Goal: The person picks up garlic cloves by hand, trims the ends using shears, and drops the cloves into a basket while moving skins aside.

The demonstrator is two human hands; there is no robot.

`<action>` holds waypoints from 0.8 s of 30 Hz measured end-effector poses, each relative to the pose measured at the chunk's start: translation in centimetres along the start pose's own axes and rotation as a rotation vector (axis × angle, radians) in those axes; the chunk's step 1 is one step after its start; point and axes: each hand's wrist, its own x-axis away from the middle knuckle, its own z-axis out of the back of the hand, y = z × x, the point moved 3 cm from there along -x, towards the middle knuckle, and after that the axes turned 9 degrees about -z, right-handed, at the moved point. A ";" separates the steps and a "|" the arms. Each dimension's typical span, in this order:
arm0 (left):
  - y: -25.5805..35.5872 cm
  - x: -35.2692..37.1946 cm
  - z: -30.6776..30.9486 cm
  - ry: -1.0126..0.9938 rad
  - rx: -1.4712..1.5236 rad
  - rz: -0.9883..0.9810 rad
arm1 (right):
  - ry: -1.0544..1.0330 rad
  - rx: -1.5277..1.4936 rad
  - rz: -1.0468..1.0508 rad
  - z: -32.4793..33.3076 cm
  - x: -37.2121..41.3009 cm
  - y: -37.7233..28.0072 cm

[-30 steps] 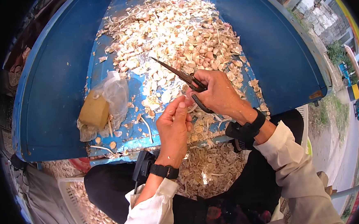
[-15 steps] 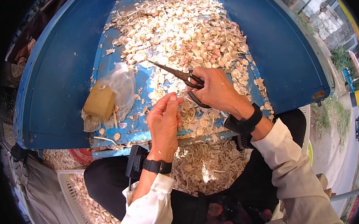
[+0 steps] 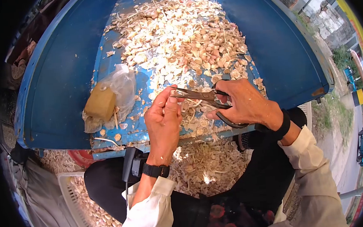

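My right hand (image 3: 253,102) grips dark-handled scissors (image 3: 203,96), fingers through the loops. Their blades point left and stand slightly apart, the tips at the fingertips of my left hand (image 3: 164,118). That hand is closed in a pinch, with thumb and forefinger around a small pale garlic clove (image 3: 173,93), mostly hidden by the fingers. Beyond both hands, a large heap of garlic cloves (image 3: 181,34) with loose skins and stalks covers the middle of the blue metal surface (image 3: 142,80). Skins and root trimmings (image 3: 200,122) lie beneath the scissors.
To the left, a yellowish block (image 3: 100,103) sits by a clear plastic bag (image 3: 123,86). Blue side panels (image 3: 58,75) flank the heap. Below the edge lies a pile of skins (image 3: 209,166) between my legs. A white crate (image 3: 77,203) of cloves stands at lower left.
The scissors have swung down and right, their blades now slightly open at my left fingertips. My right hand has shifted right and down; my left hand has barely moved.
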 end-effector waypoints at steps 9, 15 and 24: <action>0.8 0.5 -0.4 -0.138 -0.312 -0.084 | -0.090 0.110 0.070 -0.8 0.5 1.7; -0.7 0.0 -1.1 -0.082 0.302 0.126 | 0.064 -0.193 -0.258 -0.4 -4.9 7.0; -3.0 -0.6 -0.8 -0.040 0.494 0.341 | 0.112 0.140 -0.221 -2.2 -10.2 10.3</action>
